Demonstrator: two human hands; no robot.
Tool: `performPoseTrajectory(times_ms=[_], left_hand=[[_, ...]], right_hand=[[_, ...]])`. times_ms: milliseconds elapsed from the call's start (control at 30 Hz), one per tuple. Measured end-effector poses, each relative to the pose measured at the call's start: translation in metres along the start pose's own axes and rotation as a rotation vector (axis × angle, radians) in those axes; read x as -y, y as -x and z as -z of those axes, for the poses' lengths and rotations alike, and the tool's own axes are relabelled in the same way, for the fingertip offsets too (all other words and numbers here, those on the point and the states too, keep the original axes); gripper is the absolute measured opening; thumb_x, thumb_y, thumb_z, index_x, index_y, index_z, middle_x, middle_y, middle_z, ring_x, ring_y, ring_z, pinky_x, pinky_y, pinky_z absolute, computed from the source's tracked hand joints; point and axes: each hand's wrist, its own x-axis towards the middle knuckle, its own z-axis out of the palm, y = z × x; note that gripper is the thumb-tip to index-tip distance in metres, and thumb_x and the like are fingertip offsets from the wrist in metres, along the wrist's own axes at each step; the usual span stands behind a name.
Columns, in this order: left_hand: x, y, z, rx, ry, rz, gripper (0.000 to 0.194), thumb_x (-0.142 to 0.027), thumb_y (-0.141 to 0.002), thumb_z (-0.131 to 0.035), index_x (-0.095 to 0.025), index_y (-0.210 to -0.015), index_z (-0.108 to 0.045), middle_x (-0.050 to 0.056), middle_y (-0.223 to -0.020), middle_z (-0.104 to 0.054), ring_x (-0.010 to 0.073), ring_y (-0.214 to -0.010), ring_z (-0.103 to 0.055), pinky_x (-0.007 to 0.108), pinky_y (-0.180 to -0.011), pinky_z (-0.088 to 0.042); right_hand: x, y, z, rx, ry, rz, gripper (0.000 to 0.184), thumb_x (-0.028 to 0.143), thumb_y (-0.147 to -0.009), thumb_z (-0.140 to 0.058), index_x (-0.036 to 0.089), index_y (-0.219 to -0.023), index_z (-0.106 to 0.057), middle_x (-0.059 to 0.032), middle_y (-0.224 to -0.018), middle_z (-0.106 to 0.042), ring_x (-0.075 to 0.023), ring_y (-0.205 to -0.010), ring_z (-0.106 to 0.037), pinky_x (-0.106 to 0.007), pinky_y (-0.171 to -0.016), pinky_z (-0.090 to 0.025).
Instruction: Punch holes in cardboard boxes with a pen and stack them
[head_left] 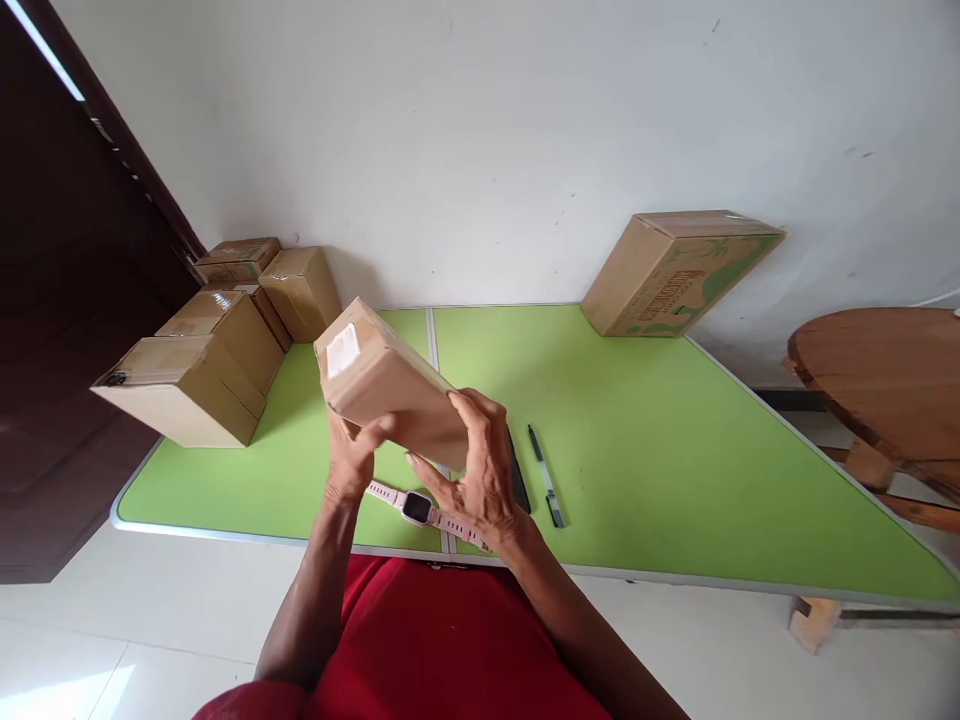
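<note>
A closed cardboard box (405, 395) with a white label (343, 349) on one end is held tilted above the table. My left hand (352, 455) grips its lower left end, thumb along the near face. At the lower right end, my right hand (480, 475) has its fingers and thumb around the box. Below the hands lies a smartwatch (417, 508) with a pale pink strap, partly hidden by my right hand. A dark flat object (519, 480) shows just beside that hand, mostly covered. To its right is a black and clear pen (545, 475).
Several cardboard boxes (217, 390) stand together on the left of the green table (660, 450). A larger printed carton (675, 280) stands at the back right against the wall. A round wooden stool or table (885, 380) is off to the right.
</note>
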Motion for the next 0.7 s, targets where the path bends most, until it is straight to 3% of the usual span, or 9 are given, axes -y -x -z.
performPoseTrajectory(times_ms=[100,200,300,533,600,700], left_hand=[[0.001,-0.007,0.018,-0.066,0.156,0.111,0.100,-0.082,-0.065,-0.083,-0.032,-0.149,-0.063,0.012,-0.142,-0.074,0.0452,-0.146,-0.062,0.061,-0.114,-0.059],[0.000,-0.007,0.029,-0.069,0.151,0.125,0.088,-0.082,-0.064,-0.080,-0.034,-0.137,-0.073,0.010,-0.127,-0.081,0.0436,-0.132,-0.071,0.060,-0.105,-0.064],[0.000,-0.008,0.035,-0.072,0.165,0.125,0.087,-0.084,-0.063,-0.077,-0.033,-0.134,-0.076,0.009,-0.120,-0.083,0.0429,-0.124,-0.075,0.061,-0.102,-0.064],[-0.003,-0.020,0.046,-0.132,0.173,-0.012,0.081,-0.086,-0.081,-0.061,-0.034,-0.141,-0.074,0.007,-0.128,-0.083,0.0375,-0.133,-0.072,0.053,-0.111,-0.061],[-0.004,-0.022,0.046,-0.143,0.183,-0.036,0.074,-0.085,-0.085,-0.060,-0.035,-0.137,-0.075,0.006,-0.133,-0.081,0.0365,-0.139,-0.069,0.052,-0.115,-0.059],[-0.005,-0.024,0.042,-0.121,0.231,0.006,0.063,-0.085,-0.086,-0.064,-0.035,-0.122,-0.077,0.006,-0.139,-0.079,0.0354,-0.145,-0.066,0.053,-0.118,-0.058]], right_hand=[[0.009,-0.003,0.009,0.074,-0.100,0.002,0.061,0.043,-0.106,-0.069,0.035,-0.162,-0.046,-0.0149,-0.136,-0.068,-0.0393,-0.122,-0.070,-0.061,-0.100,-0.064],[0.011,-0.007,0.014,0.105,-0.167,-0.061,0.048,0.046,-0.110,-0.066,0.034,-0.155,-0.054,-0.0128,-0.132,-0.071,-0.0355,-0.119,-0.071,-0.056,-0.100,-0.065],[0.007,-0.008,0.021,0.124,-0.230,-0.169,0.047,0.056,-0.111,-0.064,0.032,-0.152,-0.059,-0.0132,-0.135,-0.071,-0.0349,-0.121,-0.072,-0.056,-0.101,-0.066],[-0.023,-0.001,0.048,0.010,-0.353,-0.577,0.047,0.074,-0.106,-0.060,0.035,-0.130,-0.074,-0.0086,-0.135,-0.077,-0.0357,-0.123,-0.074,-0.061,-0.105,-0.062],[-0.032,0.004,0.049,-0.007,-0.391,-0.629,0.050,0.076,-0.106,-0.058,0.035,-0.128,-0.074,-0.0090,-0.133,-0.078,-0.0359,-0.125,-0.073,-0.063,-0.105,-0.062],[-0.039,0.012,0.046,0.059,-0.493,-0.601,0.065,0.083,-0.101,-0.061,0.034,-0.144,-0.066,-0.0128,-0.145,-0.073,-0.0368,-0.132,-0.071,-0.063,-0.106,-0.064]])
